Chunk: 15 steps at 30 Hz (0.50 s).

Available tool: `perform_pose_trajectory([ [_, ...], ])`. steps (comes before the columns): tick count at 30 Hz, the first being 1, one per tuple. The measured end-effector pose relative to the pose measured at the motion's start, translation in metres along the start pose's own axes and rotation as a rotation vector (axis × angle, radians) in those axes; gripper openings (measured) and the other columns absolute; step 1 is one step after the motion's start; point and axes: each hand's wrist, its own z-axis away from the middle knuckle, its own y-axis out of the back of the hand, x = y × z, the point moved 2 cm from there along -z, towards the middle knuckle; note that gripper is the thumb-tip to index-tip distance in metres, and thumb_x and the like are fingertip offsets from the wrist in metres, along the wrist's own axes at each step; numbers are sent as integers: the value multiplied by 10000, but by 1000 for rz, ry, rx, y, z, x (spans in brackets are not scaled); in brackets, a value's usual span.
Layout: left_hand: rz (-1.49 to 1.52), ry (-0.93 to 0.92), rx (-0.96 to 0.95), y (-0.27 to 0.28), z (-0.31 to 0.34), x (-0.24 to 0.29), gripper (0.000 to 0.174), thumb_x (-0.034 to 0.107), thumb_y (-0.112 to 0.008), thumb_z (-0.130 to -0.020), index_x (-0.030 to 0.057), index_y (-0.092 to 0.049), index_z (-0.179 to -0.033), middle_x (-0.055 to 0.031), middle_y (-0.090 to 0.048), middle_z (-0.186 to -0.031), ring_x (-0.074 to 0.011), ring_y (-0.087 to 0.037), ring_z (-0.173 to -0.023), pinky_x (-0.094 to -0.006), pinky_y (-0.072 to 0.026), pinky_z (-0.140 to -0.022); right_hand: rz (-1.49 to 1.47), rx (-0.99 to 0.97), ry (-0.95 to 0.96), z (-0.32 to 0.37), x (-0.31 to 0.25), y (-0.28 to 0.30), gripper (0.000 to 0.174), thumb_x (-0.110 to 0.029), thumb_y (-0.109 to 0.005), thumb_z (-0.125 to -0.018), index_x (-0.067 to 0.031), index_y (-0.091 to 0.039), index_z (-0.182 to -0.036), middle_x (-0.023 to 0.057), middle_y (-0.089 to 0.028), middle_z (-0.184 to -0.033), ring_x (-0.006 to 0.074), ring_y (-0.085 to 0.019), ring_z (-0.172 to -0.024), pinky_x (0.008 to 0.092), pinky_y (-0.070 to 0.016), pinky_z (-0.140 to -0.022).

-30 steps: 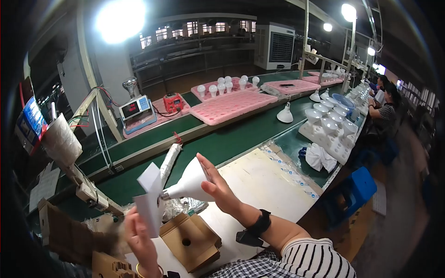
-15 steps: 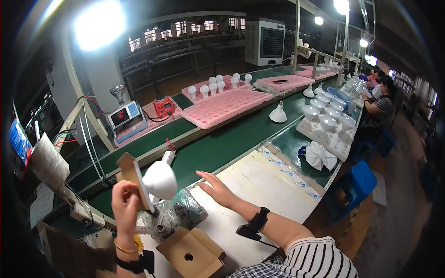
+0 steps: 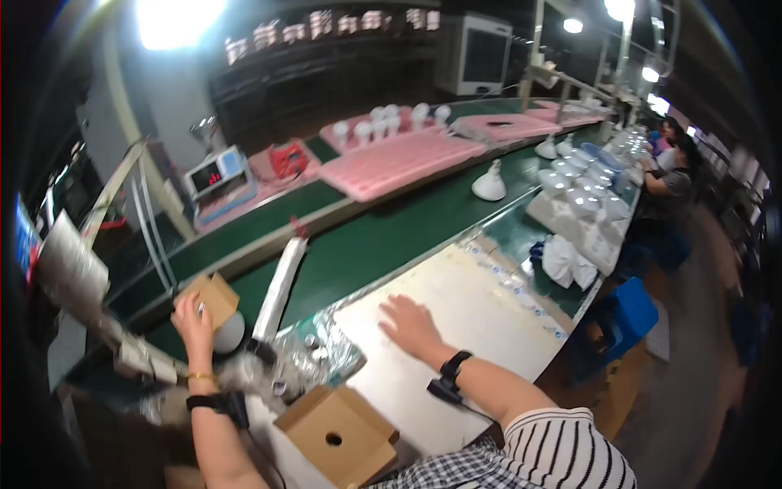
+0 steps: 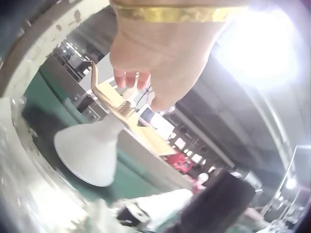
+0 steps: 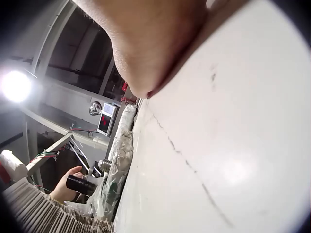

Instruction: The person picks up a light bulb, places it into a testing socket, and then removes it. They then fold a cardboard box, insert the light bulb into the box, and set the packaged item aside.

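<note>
At the left end of the green belt, a white reflector bulb (image 4: pixel 90 153) stands with its wide face down. Its screw base (image 4: pixel 127 109) pokes up through a folded cardboard insert (image 3: pixel 216 303). My left hand (image 3: pixel 194 326) is over the insert, its loosely bent fingers just above the bare screw base in the left wrist view. My right hand (image 3: pixel 413 328) rests on the white board (image 3: pixel 464 310), fingers spread, with nothing in it. Near my body, a brown cardboard piece (image 3: pixel 338 428) with a round hole lies on the table.
A long white wrapped bar (image 3: pixel 279 289) and plastic-wrapped parts (image 3: pixel 318 350) lie left of the board. Pink foam trays (image 3: pixel 391 167) with bulbs and a red-digit meter (image 3: pixel 216 173) stand behind. A white bulb tray (image 3: pixel 562 224) and blue stool (image 3: pixel 619 322) are at right.
My left hand has carried the bulb and cardboard insert left and down onto the belt. My right hand has left the bulb's face and come down flat on the board.
</note>
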Motion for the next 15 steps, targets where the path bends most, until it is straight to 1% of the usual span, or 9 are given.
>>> perform_pose_trajectory([
  [1, 125, 56, 18, 13, 6, 12, 377, 108, -632, -878, 43, -595, -1248, -175, -571, -1244, -361, -507, -1183, -422, -392, -1034, 10, 11, 9, -2, 1, -3, 444, -386, -565, -947, -117, -591, -1300, 117, -525, -1407, 287, -435, -1335, 513, -403, -1004],
  [3, 517, 290, -37, 45, 34, 44, 373, 155, -586, -957, 47, -561, -1313, -130, -561, -1299, -272, -505, -1226, -365, -373, -1060, 37, 10, 9, -3, 2, -8, 439, -369, -575, -944, -108, -595, -1296, 123, -527, -1407, 304, -438, -1332, 534, -389, -1021],
  [4, 705, 401, -25, 59, 61, 56, 371, 171, -565, -986, 37, -546, -1331, -115, -553, -1321, -237, -500, -1241, -345, -367, -1069, 33, 22, 17, -4, 2, -11, 445, -362, -584, -941, -97, -596, -1299, 132, -525, -1407, 319, -446, -1324, 531, -372, -1039],
  [6, 861, 531, -4, 95, 111, 92, 380, 211, -505, -1041, 12, -505, -1365, -75, -517, -1374, -153, -478, -1246, -296, -388, -1021, 21, 49, 54, -3, 2, -10, 447, -336, -604, -932, -85, -595, -1303, 136, -532, -1389, 317, -455, -1314, 491, -375, -1041],
  [8, 904, 584, 10, 103, 162, 90, 394, 232, -499, -1047, 33, -482, -1387, -74, -512, -1374, -155, -476, -1248, -297, -372, -1039, 30, 37, 68, -4, 2, -15, 440, -322, -608, -931, -85, -597, -1301, 130, -533, -1386, 308, -456, -1314, 475, -373, -1042],
  [10, 1006, 777, -41, 112, 203, 99, 447, 302, -475, -1061, 39, -454, -1422, -91, -495, -1394, -184, -476, -1262, -307, -364, -1055, 38, 42, 61, -4, 0, -12, 438, -319, -606, -932, -83, -597, -1301, 130, -532, -1387, 306, -456, -1316, 473, -372, -1044],
  [12, 1134, 1036, -179, 121, 247, 120, 554, 390, -433, -1069, 43, -361, -1495, -124, -454, -1455, -228, -448, -1327, -327, -370, -1077, 49, 53, 51, -2, 0, -10, 437, -316, -604, -933, -81, -597, -1301, 129, -531, -1388, 305, -456, -1318, 472, -372, -1045],
  [14, 1326, 1147, -326, 118, 275, 140, 646, 458, -403, -1064, 49, -265, -1544, -151, -404, -1510, -264, -396, -1394, -349, -367, -1105, 48, 65, 54, -2, 0, -11, 432, -312, -603, -932, -79, -602, -1296, 128, -536, -1381, 303, -457, -1321, 471, -374, -1045],
  [15, 1399, 1096, -384, 113, 283, 151, 696, 482, -412, -1055, 49, -206, -1560, -173, -377, -1532, -267, -369, -1423, -368, -357, -1125, 48, 67, 62, -3, -1, -10, 432, -312, -603, -932, -79, -602, -1296, 128, -536, -1381, 303, -457, -1321, 471, -374, -1045],
])
